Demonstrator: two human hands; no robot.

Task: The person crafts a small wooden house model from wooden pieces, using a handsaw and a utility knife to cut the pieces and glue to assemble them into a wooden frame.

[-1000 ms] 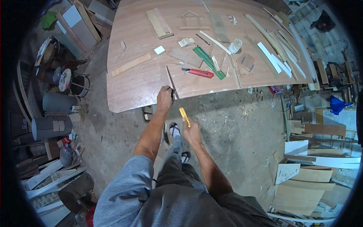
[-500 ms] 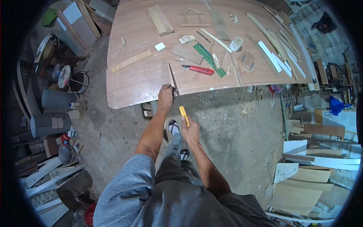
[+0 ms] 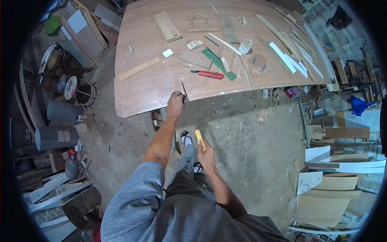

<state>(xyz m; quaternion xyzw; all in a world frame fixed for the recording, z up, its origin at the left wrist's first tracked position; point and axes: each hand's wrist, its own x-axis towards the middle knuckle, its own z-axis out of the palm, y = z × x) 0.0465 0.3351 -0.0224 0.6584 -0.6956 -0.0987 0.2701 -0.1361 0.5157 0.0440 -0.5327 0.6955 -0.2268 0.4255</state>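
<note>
My left hand (image 3: 175,106) is closed at the table's front edge, its fingers on a thin wooden strip (image 3: 184,89) that points away over the tabletop. Lower down and to the right, clear of the table, my right hand (image 3: 207,156) is wrapped round a slim yellow tool (image 3: 199,138) that points up and forward; its kind does not show. Small wood slivers (image 3: 191,92) lie beside the strip. Beyond them rests a red utility knife (image 3: 209,74), and a green flat bar (image 3: 219,64) lies slantwise behind it.
The wooden table (image 3: 141,94) bears a small white block (image 3: 167,53), a clear jar (image 3: 245,46), a flat wood piece (image 3: 140,69) and long strips (image 3: 282,40) at right. Boards (image 3: 322,207) are stacked on the right; grey cylinders (image 3: 56,138) stand left.
Less of the strip shows beyond my left hand, and small slivers now lie near it. My right hand with the yellow tool has moved down, away from the table.
</note>
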